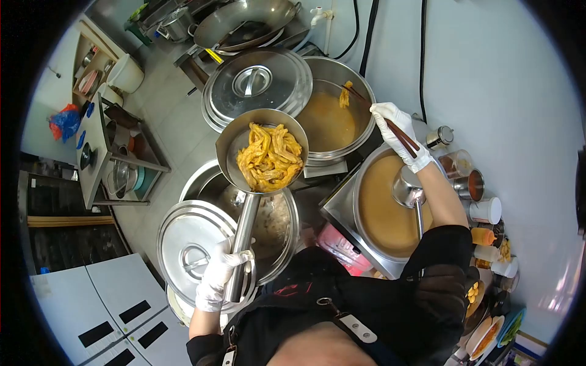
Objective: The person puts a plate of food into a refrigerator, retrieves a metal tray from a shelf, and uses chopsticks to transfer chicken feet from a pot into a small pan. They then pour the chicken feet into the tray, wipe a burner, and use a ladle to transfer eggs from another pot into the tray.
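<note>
My left hand [223, 271], in a white glove, is wrapped round the handle of a large steel ladle [262, 119]. Yellow-orange chicken feet [271, 157] fill the ladle's bowl. My right hand [397, 131], also gloved, grips dark chopsticks [403, 137]. Their tips pinch one yellow piece [345, 96] over a steel pot of brown broth [326, 122]. A round steel lid [253, 79] partly covers that pot's left side. Below the ladle stands an open pot with pale, foamy contents [271, 222], and another lid [192, 244] lies against its left side.
A wide pot of tan liquid [387, 204] holds a small ladle [409, 186] under my right forearm. Jars and bottles [485, 210] line the right wall. A wok [244, 27] sits at the back, and a steel table [94, 149] stands at the left.
</note>
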`<control>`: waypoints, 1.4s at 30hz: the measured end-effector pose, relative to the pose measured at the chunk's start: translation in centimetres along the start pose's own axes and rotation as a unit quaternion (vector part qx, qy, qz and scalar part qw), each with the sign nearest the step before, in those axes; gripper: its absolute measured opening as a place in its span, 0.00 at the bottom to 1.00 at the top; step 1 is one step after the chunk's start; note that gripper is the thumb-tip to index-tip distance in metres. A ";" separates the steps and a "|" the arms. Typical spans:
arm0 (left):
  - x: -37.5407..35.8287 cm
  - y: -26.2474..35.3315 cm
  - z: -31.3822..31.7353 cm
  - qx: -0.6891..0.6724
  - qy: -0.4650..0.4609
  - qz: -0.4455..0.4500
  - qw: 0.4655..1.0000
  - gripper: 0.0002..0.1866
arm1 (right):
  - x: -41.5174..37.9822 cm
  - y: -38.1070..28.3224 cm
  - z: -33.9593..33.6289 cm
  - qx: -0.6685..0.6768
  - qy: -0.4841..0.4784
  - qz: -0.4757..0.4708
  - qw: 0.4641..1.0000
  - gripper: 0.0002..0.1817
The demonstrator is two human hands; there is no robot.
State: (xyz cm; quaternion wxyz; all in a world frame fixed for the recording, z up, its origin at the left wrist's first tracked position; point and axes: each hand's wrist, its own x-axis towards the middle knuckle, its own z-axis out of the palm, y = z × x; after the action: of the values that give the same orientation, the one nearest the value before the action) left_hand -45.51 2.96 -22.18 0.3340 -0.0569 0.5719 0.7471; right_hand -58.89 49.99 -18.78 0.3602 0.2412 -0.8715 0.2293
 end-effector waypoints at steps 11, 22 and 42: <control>-0.7 -0.2 0.6 0.009 0.007 -0.003 1.000 0.26 | 0.3 -0.7 -0.9 0.000 -0.031 -0.013 0.999 0.05; 2.1 -1.8 0.4 0.077 0.005 -0.025 0.997 0.19 | 1.9 -13.0 -7.5 -0.016 -0.052 -0.157 0.986 0.14; 1.2 -5.3 2.3 0.107 -0.008 0.032 0.994 0.16 | -2.6 -24.3 -9.8 0.069 -0.231 -0.148 0.959 0.20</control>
State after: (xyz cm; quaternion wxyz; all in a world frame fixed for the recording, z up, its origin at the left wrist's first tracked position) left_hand -42.76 6.24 -26.32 0.3183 0.0038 0.6477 0.6922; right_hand -38.01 37.38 -8.98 0.1612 0.4384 -0.8675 0.1710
